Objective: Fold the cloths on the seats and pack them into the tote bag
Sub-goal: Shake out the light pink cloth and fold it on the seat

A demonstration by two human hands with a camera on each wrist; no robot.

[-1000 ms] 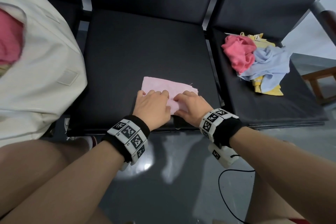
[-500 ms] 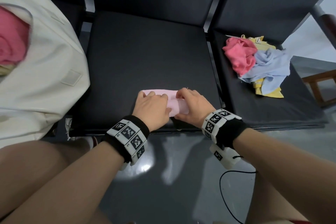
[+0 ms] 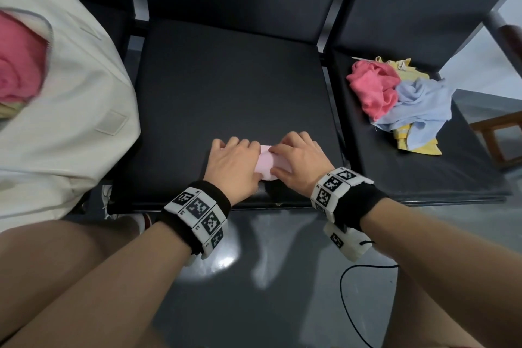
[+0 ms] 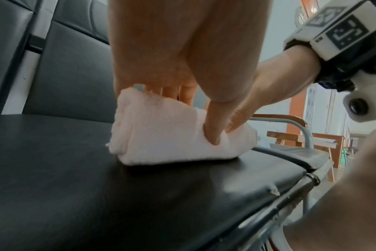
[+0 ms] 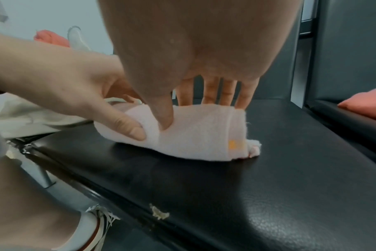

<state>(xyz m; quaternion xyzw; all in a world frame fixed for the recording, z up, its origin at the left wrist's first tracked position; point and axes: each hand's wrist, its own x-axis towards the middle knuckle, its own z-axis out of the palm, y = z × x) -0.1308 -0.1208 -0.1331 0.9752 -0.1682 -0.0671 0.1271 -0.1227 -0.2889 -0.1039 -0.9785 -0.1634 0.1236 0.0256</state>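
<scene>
A pale pink cloth (image 3: 267, 162), folded into a small thick bundle, lies near the front edge of the middle black seat (image 3: 226, 87). My left hand (image 3: 233, 162) grips its left end, thumb in front and fingers behind, as the left wrist view shows on the cloth (image 4: 161, 141). My right hand (image 3: 299, 159) grips the right end the same way, thumb pressed into the cloth (image 5: 195, 134). The cream tote bag (image 3: 70, 110) stands on the left seat with a pink cloth (image 3: 19, 65) inside. Most of the bundle is hidden under my hands in the head view.
On the right seat (image 3: 423, 172) lies a loose heap: a coral pink cloth (image 3: 372, 87), a light blue cloth (image 3: 418, 104) and a yellow cloth (image 3: 418, 144). A black cable (image 3: 347, 305) runs over the glossy floor. A wooden frame (image 3: 500, 133) stands at the far right.
The pink cloth lay wider and flatter a second ago. My hands have folded it toward me and drawn together, so it is now a compact bundle between them.
</scene>
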